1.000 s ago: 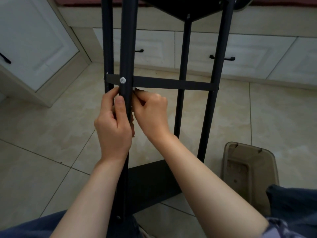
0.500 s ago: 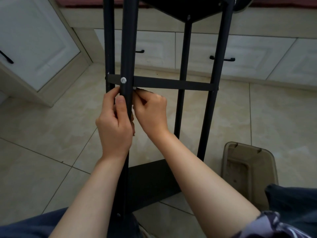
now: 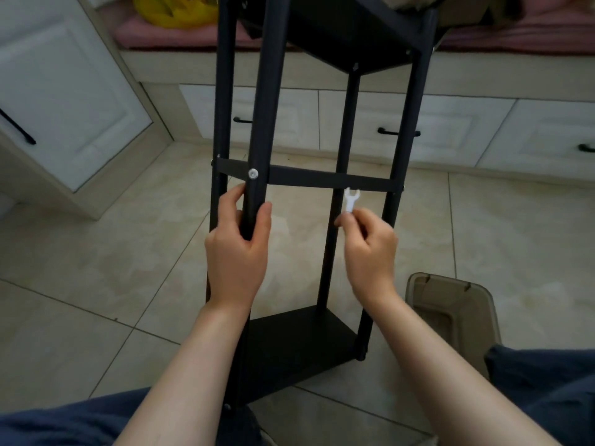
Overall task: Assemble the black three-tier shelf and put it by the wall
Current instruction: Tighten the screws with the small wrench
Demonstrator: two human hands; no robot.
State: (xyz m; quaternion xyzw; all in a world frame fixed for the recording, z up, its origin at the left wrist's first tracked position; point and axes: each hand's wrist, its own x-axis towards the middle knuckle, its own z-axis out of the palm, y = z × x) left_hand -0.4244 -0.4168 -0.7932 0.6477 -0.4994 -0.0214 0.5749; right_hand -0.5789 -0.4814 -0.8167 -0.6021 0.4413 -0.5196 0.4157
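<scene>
The black three-tier shelf (image 3: 325, 178) stands upright on the tiled floor in front of me, with a bottom panel, a thin middle tier seen edge-on and a top panel. A silver screw head (image 3: 253, 173) shows on the near left post at the middle tier. My left hand (image 3: 238, 249) grips that post just below the screw. My right hand (image 3: 370, 249) is to the right, between the posts, and pinches a small white flat wrench (image 3: 350, 201) that points up toward the middle tier.
A smoky translucent plastic bin (image 3: 457, 313) sits on the floor at the right, beside my knee. White cabinets with black handles (image 3: 399, 133) run along the far wall under a bench with a pink cushion (image 3: 180, 37). A cabinet door (image 3: 64, 91) stands at the left.
My right hand has pulled away from the near left post to the right, and the white wrench now shows in its fingers. My left hand stays on the post. The camera has tilted up.
</scene>
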